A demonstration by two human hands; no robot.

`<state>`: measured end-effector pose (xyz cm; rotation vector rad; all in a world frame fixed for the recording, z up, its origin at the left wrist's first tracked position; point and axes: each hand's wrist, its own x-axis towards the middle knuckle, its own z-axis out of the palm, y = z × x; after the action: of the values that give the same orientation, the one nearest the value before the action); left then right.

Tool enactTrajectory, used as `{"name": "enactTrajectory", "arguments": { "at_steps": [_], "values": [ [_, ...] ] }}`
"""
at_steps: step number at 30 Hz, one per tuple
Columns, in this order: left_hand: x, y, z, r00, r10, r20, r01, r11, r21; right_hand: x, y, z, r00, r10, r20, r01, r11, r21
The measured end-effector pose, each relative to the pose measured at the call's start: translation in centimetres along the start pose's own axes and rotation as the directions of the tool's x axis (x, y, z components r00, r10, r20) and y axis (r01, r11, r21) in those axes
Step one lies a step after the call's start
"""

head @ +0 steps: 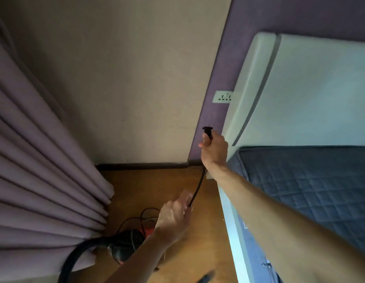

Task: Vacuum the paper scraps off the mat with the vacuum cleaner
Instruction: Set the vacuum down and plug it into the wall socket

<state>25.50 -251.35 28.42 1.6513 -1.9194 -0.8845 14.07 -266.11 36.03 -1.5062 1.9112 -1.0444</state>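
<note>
Right hand (214, 148) clamped on plug (207, 132), prongs up, aimed at wall socket (223, 97) above; not yet in. Left hand (173, 219) lower, fingers closed on cord (199, 184), likely feeding slack so the reach isn't checked. Vacuum (126, 244) sits on floor (198, 231) by curtain (45, 160), hose (75, 256) looping off. Bed (300, 190) at right. Mat and scraps out of view.

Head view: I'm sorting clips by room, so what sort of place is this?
Most likely a bedroom: a bed with a quilted cover, a padded headboard against the wall, and long pleated curtains.
</note>
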Motion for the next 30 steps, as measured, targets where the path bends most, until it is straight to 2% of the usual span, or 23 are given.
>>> {"name": "enactTrajectory", "arguments": {
  "at_steps": [8, 11, 15, 18, 23, 30],
  "values": [
    [2.5, 6.4, -6.0, 0.993, 0.080, 0.085, -0.075, 0.995, -0.062, 1.4, -6.6, -5.9, 0.995, -0.027, -0.100, 0.028, 1.000, 0.008],
    [2.8, 7.8, -7.2, 0.989, 0.055, 0.140, -0.042, 0.995, -0.092, 1.4, -8.0, -7.3, 0.991, -0.060, -0.119, 0.061, 0.998, 0.012],
    [3.4, 8.5, -8.7, 0.985, 0.100, 0.138, -0.093, 0.994, -0.054, 1.6, -9.0, -8.7, 0.982, -0.053, -0.183, 0.068, 0.994, 0.081],
    [3.8, 8.7, -10.0, 0.982, 0.131, 0.139, -0.124, 0.991, -0.059, 2.0, -9.6, -9.4, 0.974, -0.029, -0.225, 0.045, 0.997, 0.064],
    [4.7, 8.9, -11.0, 0.985, 0.125, 0.122, -0.109, 0.986, -0.130, 3.1, -10.5, -10.0, 0.975, 0.021, -0.222, 0.002, 0.995, 0.104],
    [8.6, 7.9, -10.6, 0.982, 0.129, 0.138, -0.116, 0.989, -0.094, 5.3, -9.6, -9.3, 0.983, -0.037, -0.179, 0.054, 0.994, 0.093]
  ]
}}
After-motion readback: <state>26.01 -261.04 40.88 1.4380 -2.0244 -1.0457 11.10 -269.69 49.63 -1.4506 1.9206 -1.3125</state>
